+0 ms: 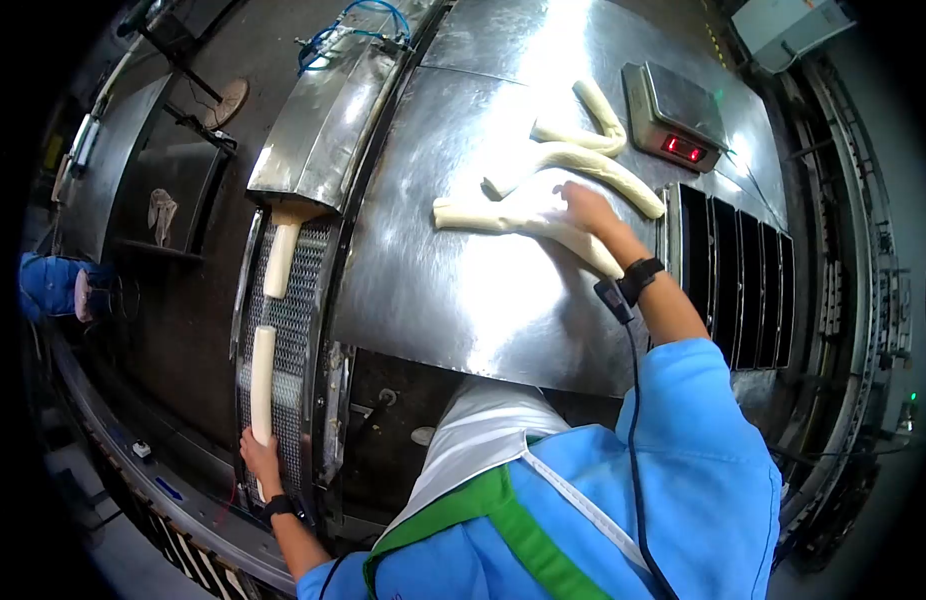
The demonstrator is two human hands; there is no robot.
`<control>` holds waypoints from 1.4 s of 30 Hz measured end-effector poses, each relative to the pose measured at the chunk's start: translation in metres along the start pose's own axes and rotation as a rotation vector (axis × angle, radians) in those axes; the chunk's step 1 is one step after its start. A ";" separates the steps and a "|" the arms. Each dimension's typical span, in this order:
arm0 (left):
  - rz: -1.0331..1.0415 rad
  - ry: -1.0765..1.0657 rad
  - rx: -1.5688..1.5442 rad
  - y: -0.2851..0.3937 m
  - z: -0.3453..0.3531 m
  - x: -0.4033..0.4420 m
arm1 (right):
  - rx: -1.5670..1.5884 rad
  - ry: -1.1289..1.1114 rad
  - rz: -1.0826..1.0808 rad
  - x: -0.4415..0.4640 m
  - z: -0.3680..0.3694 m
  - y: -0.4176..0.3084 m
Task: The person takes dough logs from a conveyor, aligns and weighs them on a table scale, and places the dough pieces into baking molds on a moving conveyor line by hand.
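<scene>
Down at the lower left, my left hand [261,460] is wrapped round the near end of a pale dough roll [263,372] lying lengthwise on the mesh conveyor [318,290]. Behind that roll, a second dough roll [281,262] sticks out from under the metal machine housing [328,120]. Over the steel table [413,290], my right hand [588,210] is closed on a long strip of dough [518,215], its fingers partly hidden by glare. Just beyond it lie a curved dough strip [593,165] and a bent dough strip [605,135].
A scale [683,115] with a red lit display stands at the table's far right. Several dark, narrow metal tins [733,265] sit side by side right of my right forearm. Blue hoses [358,25] top the housing. A cable hangs from my right wrist.
</scene>
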State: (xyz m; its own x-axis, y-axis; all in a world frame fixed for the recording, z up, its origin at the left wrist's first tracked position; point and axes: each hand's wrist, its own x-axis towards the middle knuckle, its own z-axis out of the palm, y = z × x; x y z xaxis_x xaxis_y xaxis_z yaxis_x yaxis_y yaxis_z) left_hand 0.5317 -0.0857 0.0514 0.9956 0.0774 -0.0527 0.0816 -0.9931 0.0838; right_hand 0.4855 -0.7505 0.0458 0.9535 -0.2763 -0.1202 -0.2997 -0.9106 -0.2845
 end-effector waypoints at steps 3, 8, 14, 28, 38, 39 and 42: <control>0.000 -0.150 -0.152 0.001 -0.019 0.003 | -0.197 0.289 -0.050 0.032 -0.017 0.014; -0.107 -0.348 -0.768 0.023 -0.050 0.001 | -0.329 0.254 0.062 0.090 0.000 0.036; -0.237 -0.308 -1.343 0.153 -0.059 0.024 | 0.023 0.081 -0.234 0.115 0.019 -0.036; 0.115 -1.241 -1.282 0.391 0.064 -0.031 | -0.216 0.101 0.100 0.107 -0.013 0.101; 0.537 -0.693 -1.552 0.453 -0.009 -0.003 | 1.231 -0.573 -0.291 0.052 -0.119 -0.060; 0.394 -0.671 -1.841 0.462 -0.010 -0.001 | 1.215 -0.664 -0.315 0.045 -0.112 -0.080; 0.087 -0.677 -2.100 0.445 -0.039 0.009 | 1.192 -0.687 -0.370 0.026 -0.052 -0.130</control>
State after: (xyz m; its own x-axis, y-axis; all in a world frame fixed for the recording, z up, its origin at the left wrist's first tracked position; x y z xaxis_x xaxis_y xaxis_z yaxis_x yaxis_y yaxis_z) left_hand 0.5783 -0.5234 0.1267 0.8757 -0.4442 -0.1892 0.4314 0.5440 0.7196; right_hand 0.5511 -0.6552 0.1295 0.8803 0.4324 -0.1952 -0.2156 -0.0019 -0.9765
